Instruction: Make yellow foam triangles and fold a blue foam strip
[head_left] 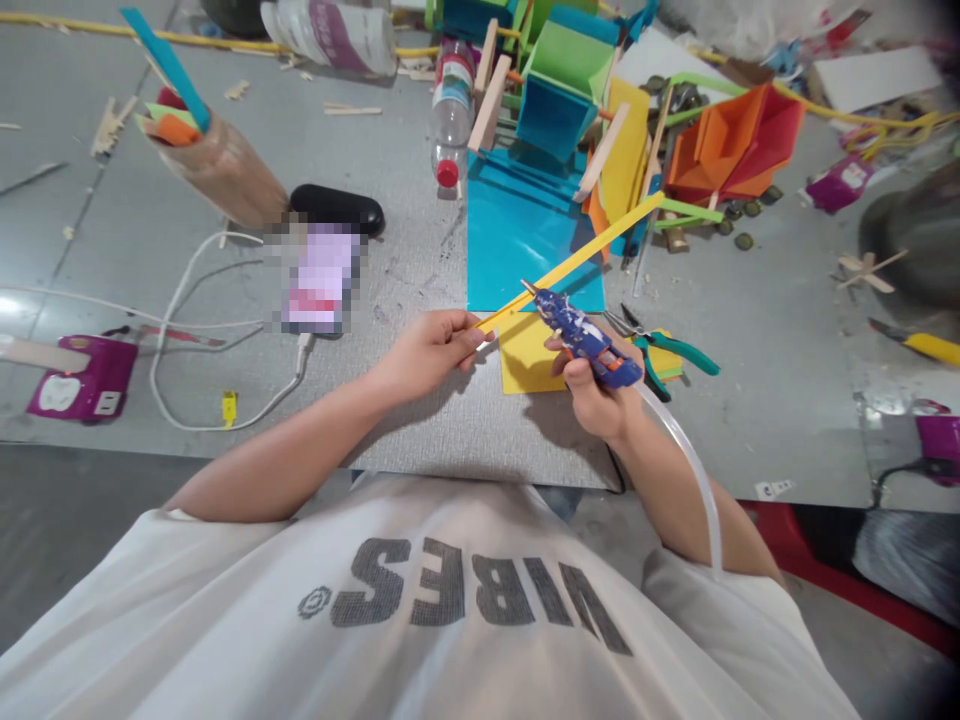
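Note:
My left hand [439, 352] pinches the near end of a long yellow strip [581, 257], which slants up to the right. In my right hand [596, 395] is a blue hot glue gun [585, 335], with a clear glue stick [686, 450] curving out of its back. The metal nozzle points up and left and is close to the strip; whether it touches, I cannot tell. Under the hands lie a yellow sheet [525, 362] and a blue sheet [517, 235]. Green-handled pliers [690, 350] rest just right of the glue gun.
Blue and green paper boxes on wooden sticks [566, 100] stand at the back, beside an orange and red folded piece [735, 145]. A plastic bottle [452, 125] lies near them. To the left are a phone [322, 275], a white cable [169, 385] and a wooden cup [232, 170].

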